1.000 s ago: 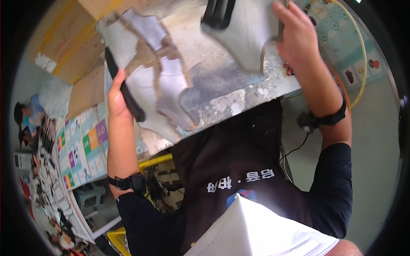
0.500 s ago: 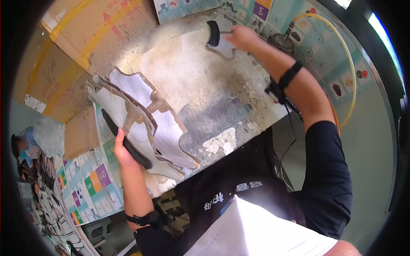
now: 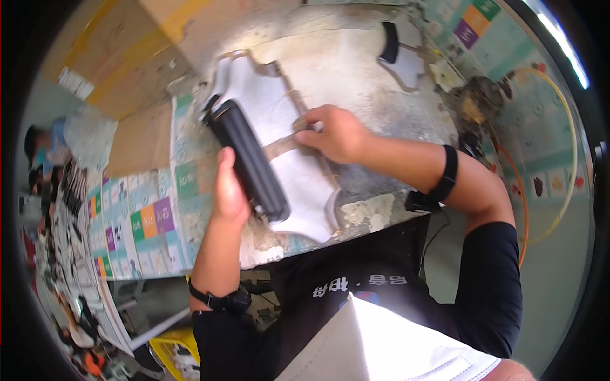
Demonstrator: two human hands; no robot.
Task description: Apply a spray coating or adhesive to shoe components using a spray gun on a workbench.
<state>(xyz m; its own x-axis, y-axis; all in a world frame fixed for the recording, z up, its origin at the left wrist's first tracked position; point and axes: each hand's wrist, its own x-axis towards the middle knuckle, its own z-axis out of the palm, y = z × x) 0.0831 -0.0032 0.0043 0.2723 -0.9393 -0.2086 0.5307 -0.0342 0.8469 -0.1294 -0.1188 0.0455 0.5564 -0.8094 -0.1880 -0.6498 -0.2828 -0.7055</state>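
Note:
A stack of white, curvy-edged sheet pieces (image 3: 298, 181) with brown trim, apparently shoe-upper parts, lies tilted over the worktable. Thick black padded strips (image 3: 251, 159) line up along its left side. My left hand (image 3: 230, 193) holds that black side, its thumb up along the strips and its other fingers hidden. At the stack's opposite edge, my right hand (image 3: 333, 133) is closed, fingertips pinching the brown middle band. One similar white piece with a black strip (image 3: 390, 43) lies apart at the far right of the table.
Worn worktable (image 3: 375, 209) extends under the stack. Cardboard boxes (image 3: 127, 57) stand at the far left, with a flat brown sheet (image 3: 141, 141) nearer. Right of the table, a dark, dirty container (image 3: 480, 95) sits near a yellow hose (image 3: 574, 146). A yellow crate (image 3: 175, 352) stands below.
My right hand has come back from the lone piece at the far right to the stack's edge. The stack's pieces, fanned apart before, are now gathered together with their black strips aligned.

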